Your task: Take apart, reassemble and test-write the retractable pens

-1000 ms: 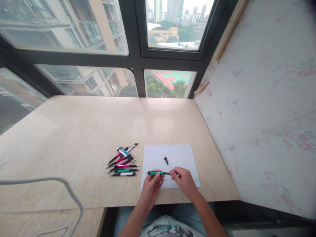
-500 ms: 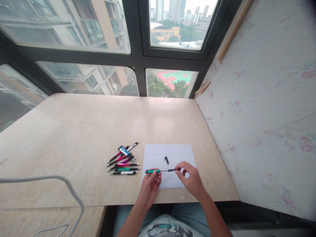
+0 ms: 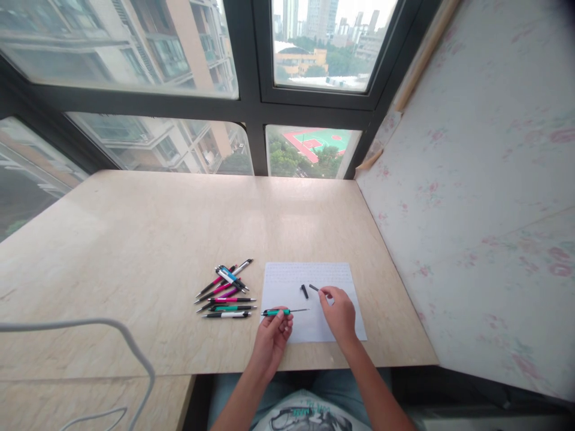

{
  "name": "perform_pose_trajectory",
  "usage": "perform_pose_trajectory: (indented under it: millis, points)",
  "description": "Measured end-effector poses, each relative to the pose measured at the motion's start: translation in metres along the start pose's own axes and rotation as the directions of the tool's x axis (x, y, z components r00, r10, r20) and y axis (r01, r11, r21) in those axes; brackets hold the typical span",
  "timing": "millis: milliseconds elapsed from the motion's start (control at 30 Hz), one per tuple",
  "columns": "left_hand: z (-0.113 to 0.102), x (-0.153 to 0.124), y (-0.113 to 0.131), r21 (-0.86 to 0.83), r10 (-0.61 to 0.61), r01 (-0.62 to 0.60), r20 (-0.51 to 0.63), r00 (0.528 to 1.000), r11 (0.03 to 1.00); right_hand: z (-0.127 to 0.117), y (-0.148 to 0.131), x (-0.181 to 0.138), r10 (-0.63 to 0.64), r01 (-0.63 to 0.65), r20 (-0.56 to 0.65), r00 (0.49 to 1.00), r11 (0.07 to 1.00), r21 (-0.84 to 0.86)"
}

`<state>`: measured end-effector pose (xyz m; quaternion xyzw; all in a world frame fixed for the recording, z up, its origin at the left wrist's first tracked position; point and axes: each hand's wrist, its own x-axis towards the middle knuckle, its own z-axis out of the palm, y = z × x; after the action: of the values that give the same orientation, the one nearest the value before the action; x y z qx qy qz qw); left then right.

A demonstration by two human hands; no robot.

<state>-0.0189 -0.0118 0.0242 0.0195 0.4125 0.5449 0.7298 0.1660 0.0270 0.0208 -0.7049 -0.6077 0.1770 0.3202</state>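
Note:
My left hand [image 3: 274,335] is closed on a green pen barrel [image 3: 272,312], above the lower left part of a white sheet of paper [image 3: 309,332]. From the barrel's right end a thin refill [image 3: 300,310] sticks out, uncovered. My right hand [image 3: 338,309] pinches a dark pen grip section [image 3: 314,287] over the right half of the sheet, apart from the barrel. Just left of that piece, a small black pen part [image 3: 304,291] lies on the paper; its exact kind is hard to make out.
A pile of click pens [image 3: 227,290] in several colours lies left of the paper on the beige stone counter [image 3: 148,251]. A grey cable [image 3: 112,326] loops at the lower left. A papered wall [image 3: 485,209] bounds the right side, windows the back.
My right hand has drawn the dark grip section off the refill and moved it up, close to the small black part. My left hand has stayed nearly still with the green barrel.

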Motion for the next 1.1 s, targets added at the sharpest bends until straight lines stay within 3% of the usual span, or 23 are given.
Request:
perform_pose_trajectory:
  millis: [200, 433, 567, 767, 900, 1100]
  points:
    - [-0.003, -0.002, 0.000, 0.020, 0.000, 0.000, -0.008, 1.000, 1.000, 0.014, -0.010, -0.005, -0.008, 0.007, 0.000, 1.000, 0.972, -0.234]
    - [-0.001, -0.002, 0.000, 0.042, 0.005, -0.004, -0.016, 1.000, 0.999, 0.017, -0.015, -0.007, 0.035, -0.006, 0.094, 0.995, 0.958, -0.287]
    - [-0.002, -0.002, -0.001, 0.065, 0.012, -0.010, -0.025, 1.000, 0.998, 0.012, -0.014, -0.004, 0.078, -0.056, 0.138, 0.987, 0.986, -0.156]
    - [-0.001, -0.001, -0.001, 0.127, 0.016, -0.013, -0.030, 0.999, 0.992, -0.008, -0.011, -0.005, 0.066, -0.178, 0.339, 0.938, 0.934, 0.310]
    - [0.004, -0.001, -0.001, 0.167, 0.016, -0.011, -0.028, 0.999, 0.986, -0.023, -0.016, -0.009, -0.050, -0.127, 0.458, 0.888, 0.929, 0.348]
    - [0.008, -0.002, -0.001, 0.184, 0.014, -0.008, -0.032, 0.999, 0.983, -0.033, -0.016, -0.008, -0.127, -0.027, 0.396, 0.909, 0.932, 0.362]
